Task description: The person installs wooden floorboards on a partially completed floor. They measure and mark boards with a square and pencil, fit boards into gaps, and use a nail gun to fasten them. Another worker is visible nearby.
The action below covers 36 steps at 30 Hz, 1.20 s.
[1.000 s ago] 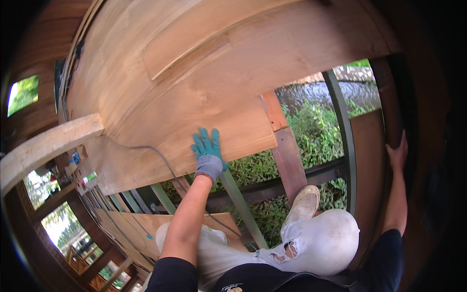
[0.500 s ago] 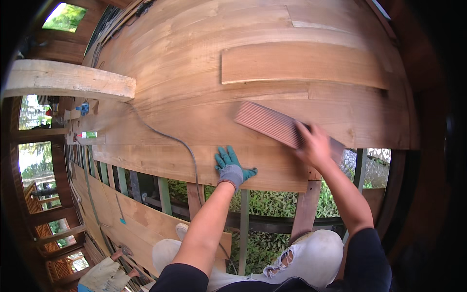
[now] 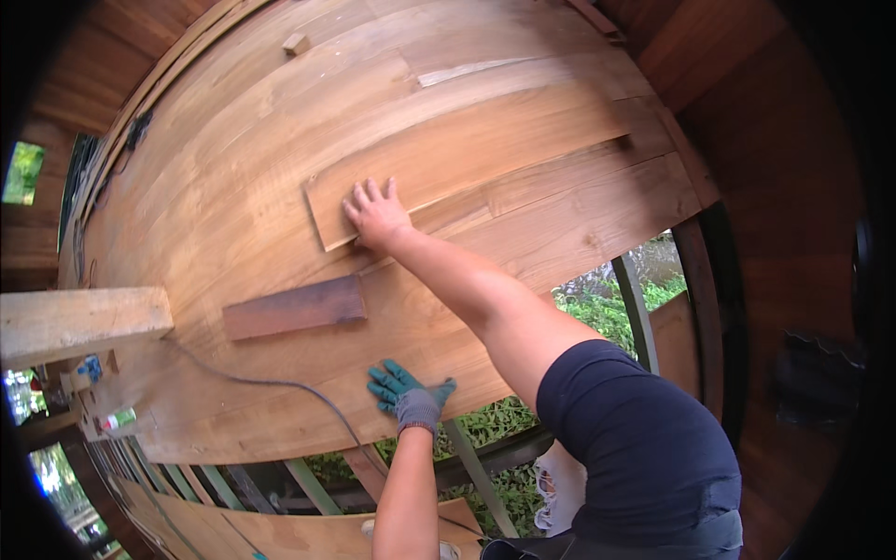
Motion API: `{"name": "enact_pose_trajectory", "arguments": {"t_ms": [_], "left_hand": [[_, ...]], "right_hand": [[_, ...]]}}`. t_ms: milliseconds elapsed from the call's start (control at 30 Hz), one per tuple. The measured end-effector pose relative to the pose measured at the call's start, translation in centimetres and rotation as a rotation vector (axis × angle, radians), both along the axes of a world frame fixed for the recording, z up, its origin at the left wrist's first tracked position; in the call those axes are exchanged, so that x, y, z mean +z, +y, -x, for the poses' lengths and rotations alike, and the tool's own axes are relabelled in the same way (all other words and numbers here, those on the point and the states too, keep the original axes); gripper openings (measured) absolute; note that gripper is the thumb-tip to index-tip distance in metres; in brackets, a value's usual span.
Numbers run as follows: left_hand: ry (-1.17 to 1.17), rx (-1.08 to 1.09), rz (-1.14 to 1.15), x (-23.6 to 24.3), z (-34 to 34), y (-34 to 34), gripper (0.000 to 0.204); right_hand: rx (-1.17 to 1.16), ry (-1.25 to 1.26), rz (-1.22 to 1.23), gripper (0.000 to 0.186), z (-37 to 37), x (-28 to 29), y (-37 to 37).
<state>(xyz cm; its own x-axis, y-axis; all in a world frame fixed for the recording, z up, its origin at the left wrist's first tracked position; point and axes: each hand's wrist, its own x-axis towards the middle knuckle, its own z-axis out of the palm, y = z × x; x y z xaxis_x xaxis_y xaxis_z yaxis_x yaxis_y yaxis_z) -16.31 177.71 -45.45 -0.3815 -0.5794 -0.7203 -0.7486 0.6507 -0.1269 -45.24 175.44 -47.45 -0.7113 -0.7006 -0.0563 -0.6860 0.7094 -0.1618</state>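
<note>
My right hand (image 3: pixel 378 215), bare, reaches forward and lies with fingers spread on the left end of a long loose plank (image 3: pixel 495 154). Its thumb side is partly out of sight near the plank's near edge. The plank rests on the wooden floor boards (image 3: pixel 205 224). My left hand (image 3: pixel 411 397) wears a grey and green work glove and presses flat on the boards near their front edge, fingers apart. Between the hands and further left, a short reddish-brown board (image 3: pixel 294 308) lies on the floor, touched by neither hand.
A thick pale beam (image 3: pixel 84 317) juts in from the left. A dark cable (image 3: pixel 280 381) runs across the boards past my left hand. Open joists (image 3: pixel 308 481) with greenery below border the front edge. A small wood block (image 3: pixel 296 43) sits at the far side.
My right hand has let go of the short grooved board, which now lies further left with a smooth face up, and has moved onto the long plank. My view has turned; my left hand stays planted.
</note>
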Motion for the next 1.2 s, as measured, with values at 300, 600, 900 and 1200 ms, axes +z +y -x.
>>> {"name": "enact_pose_trajectory", "arguments": {"t_ms": [300,600,900,1200], "left_hand": [[0.026,-0.085,0.031,-0.4,-0.4,-0.4,0.14],[0.122,-0.152,0.111,-1.9,-1.8,-0.7,0.134],[0.884,1.103,-1.22,0.6,-3.0,3.9,0.077],[1.206,0.836,-0.875,5.3,-3.8,13.3,0.066]], "right_hand": [[0.279,0.223,0.122,0.038,-0.5,4.2,3.7],[0.387,0.314,0.593,0.034,-13.8,8.5,22.7],[0.307,0.27,0.827,0.027,-23.6,2.8,30.0],[-1.105,-0.633,1.465,0.039,-23.2,-0.5,38.5]]}}
